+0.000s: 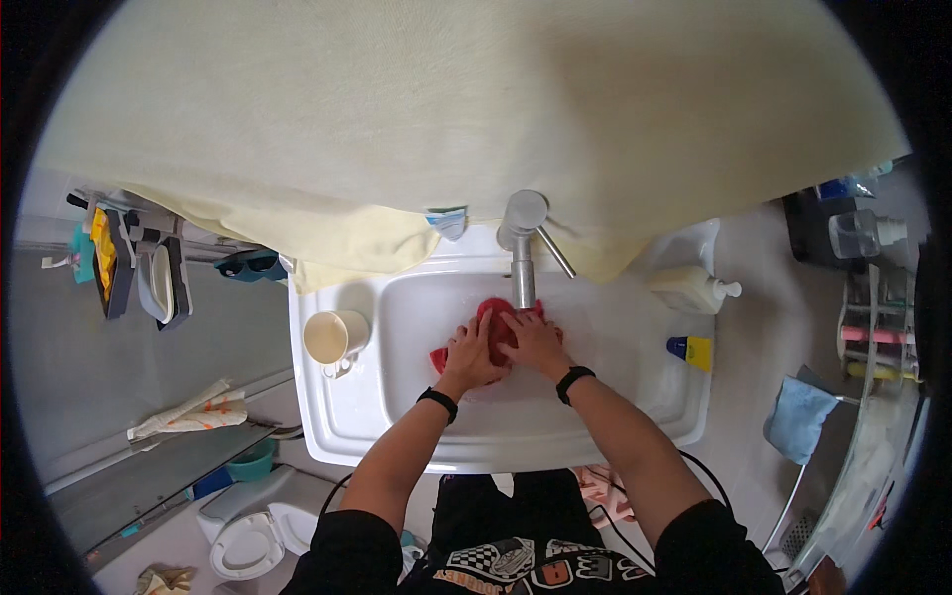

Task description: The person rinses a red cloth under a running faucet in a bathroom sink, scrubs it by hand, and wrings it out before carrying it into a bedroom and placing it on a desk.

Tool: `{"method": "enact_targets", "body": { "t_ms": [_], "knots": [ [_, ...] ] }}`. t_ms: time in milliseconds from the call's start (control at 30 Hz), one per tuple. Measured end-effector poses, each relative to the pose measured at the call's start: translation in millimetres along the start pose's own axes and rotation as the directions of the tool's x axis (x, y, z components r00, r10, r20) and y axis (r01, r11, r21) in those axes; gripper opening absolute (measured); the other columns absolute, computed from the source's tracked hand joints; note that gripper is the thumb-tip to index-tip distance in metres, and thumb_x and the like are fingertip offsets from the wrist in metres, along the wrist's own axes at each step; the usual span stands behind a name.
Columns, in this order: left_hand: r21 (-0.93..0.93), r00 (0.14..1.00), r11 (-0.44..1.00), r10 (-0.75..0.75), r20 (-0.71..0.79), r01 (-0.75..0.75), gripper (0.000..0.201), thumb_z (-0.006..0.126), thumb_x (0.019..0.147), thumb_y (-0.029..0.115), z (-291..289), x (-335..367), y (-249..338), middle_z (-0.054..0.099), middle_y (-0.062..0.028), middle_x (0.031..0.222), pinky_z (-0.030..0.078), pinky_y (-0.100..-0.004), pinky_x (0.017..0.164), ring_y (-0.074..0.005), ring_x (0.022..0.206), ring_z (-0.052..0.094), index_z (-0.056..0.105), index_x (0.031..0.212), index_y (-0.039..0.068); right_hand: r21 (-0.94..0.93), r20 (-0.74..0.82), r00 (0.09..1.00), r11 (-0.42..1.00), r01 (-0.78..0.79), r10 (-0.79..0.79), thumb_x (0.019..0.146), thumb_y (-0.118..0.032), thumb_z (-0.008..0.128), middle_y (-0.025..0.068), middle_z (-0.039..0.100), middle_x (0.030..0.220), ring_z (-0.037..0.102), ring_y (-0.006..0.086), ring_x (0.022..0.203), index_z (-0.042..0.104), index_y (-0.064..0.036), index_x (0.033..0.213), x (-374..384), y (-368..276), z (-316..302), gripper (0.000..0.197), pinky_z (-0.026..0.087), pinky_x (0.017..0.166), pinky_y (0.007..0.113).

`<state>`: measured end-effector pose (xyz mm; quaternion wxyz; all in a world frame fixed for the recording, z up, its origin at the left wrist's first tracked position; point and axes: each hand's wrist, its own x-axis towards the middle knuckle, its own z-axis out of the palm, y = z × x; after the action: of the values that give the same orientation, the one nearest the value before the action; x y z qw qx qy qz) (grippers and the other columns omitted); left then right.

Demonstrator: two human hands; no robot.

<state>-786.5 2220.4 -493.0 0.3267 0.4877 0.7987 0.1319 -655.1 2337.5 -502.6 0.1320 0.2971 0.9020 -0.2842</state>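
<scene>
A bunched-up red cloth (503, 340) lies in the white washbasin (416, 317), right below the spout of the metal faucet (524, 288). My left hand (473, 354) grips its left side, and a corner of red pokes out beyond that hand. From the right, my right hand (534, 345) holds the same cloth, with its fingers bent over the top. The two hands are close together, and parts of the cloth are hidden under them. Each wrist has a black band.
A cream mug (335, 337) stands on the basin's left ledge. On the right ledge are a pump bottle (694, 290) and a yellow-and-blue tube (690, 351). A pale yellow cloth (476, 119) hangs across the far side. A toilet (248, 543) is at lower left.
</scene>
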Motion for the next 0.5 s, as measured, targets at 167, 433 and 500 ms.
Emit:
{"method": "enact_targets", "body": {
  "t_ms": [167, 433, 500],
  "knots": [
    [0.075, 0.979, 0.988, 0.124, 0.165, -0.137, 0.102, 0.076, 0.059, 0.058, -2.9, -40.5, -0.9, 0.052, -0.0218, 0.120, 0.049, -0.0481, 0.087, -0.0406, 0.104, 0.057, 0.037, 0.134, 0.001, 0.080, 0.191, 0.980, 0.996, 0.042, -0.056, 0.085, -0.054, 0.057, 0.0253, 0.051, 0.128, 0.047, 0.0415, 0.120, 0.044, -0.0040, 0.135, -47.9, -22.4, 6.0, 0.071, 0.042, 0.098, 0.049],
    [0.049, 0.906, 0.983, 0.144, 0.398, -0.178, 0.093, 0.060, 0.067, 0.076, -25.8, -78.2, 21.8, 0.067, -0.0241, 0.091, 0.052, -0.0455, 0.080, -0.0380, 0.087, 0.065, 0.054, 0.122, 0.002, 0.081, 0.294, 0.954, 0.996, 0.046, -0.068, 0.086, -0.053, 0.057, 0.0218, 0.063, 0.112, 0.058, 0.0414, 0.105, 0.047, -0.0128, 0.133, -93.4, -19.9, 16.8, 0.063, 0.046, 0.091, 0.050],
    [0.076, 0.893, 0.986, 0.101, 0.439, -0.149, 0.088, 0.058, 0.069, 0.076, -31.9, -77.6, 27.8, 0.067, -0.0238, 0.087, 0.052, -0.0456, 0.080, -0.0385, 0.085, 0.066, 0.059, 0.118, 0.003, 0.045, 0.353, 0.934, 0.998, 0.038, -0.052, 0.087, -0.051, 0.057, 0.0213, 0.065, 0.107, 0.061, 0.0399, 0.099, 0.050, -0.0117, 0.129, -87.7, -19.7, 13.6, 0.058, 0.048, 0.088, 0.050]
  ]
}}
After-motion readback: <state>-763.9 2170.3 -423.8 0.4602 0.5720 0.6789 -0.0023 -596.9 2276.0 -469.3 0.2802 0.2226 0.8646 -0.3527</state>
